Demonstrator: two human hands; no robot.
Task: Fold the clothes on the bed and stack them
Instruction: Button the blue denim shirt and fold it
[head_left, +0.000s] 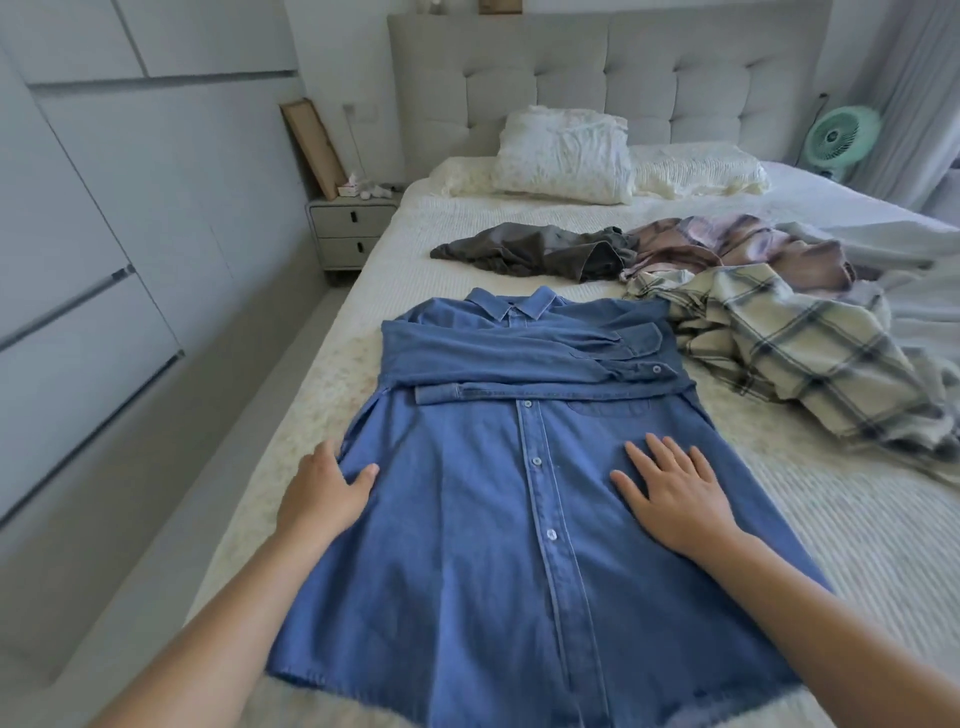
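Observation:
A blue denim shirt (467, 545) lies flat on the bed (857, 545), buttons up, collar away from me, both sleeves folded across its chest. My left hand (324, 488) is at the shirt's left side edge, thumb on top of the fabric and fingers tucked under the edge. My right hand (670, 488) lies flat on the shirt's right half with fingers spread. Behind it lie unfolded clothes: a cream plaid shirt (789, 353), a pinkish plaid garment (743, 247) and a dark grey garment (540, 252).
Pillows (563, 156) lean on a padded headboard. A grey nightstand (348, 228) stands left of the bed beside white wardrobe doors (88, 234). A green fan (844, 135) sits at the far right. A crumpled pale sheet (919, 270) lies at the right edge.

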